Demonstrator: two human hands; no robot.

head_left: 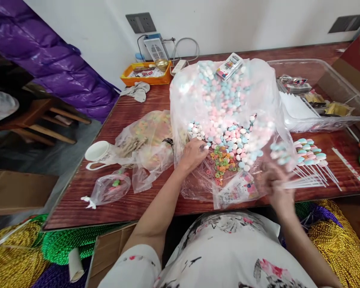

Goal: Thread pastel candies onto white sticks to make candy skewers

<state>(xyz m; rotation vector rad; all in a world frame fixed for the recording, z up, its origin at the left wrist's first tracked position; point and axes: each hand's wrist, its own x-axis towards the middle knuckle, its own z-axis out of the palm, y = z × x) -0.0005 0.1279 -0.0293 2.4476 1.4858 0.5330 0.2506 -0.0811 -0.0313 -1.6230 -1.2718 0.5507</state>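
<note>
My left hand [194, 154] is at the left edge of a loose heap of pink, blue and white rounded pieces [235, 141] in an opened clear plastic bag [195, 188]. Its fingers are bent together; what they pinch is too small to make out. Small orange and green rings [221, 162] lie just right of it. My right hand [277, 184], smeared by motion, is at the bag's right side, beside a bundle of white sticks [306, 183]. Several sticks carry pastel pieces [309, 152] at their tops. A printed packet [237, 191] lies in front of the heap.
A card box [229, 66] rests on the bag. To the left are a white mug [99, 154], a bag of rings [153, 132] and a small tied bag [111, 189]. An orange tray [148, 80] stands behind, a clear bin [321, 66] at right.
</note>
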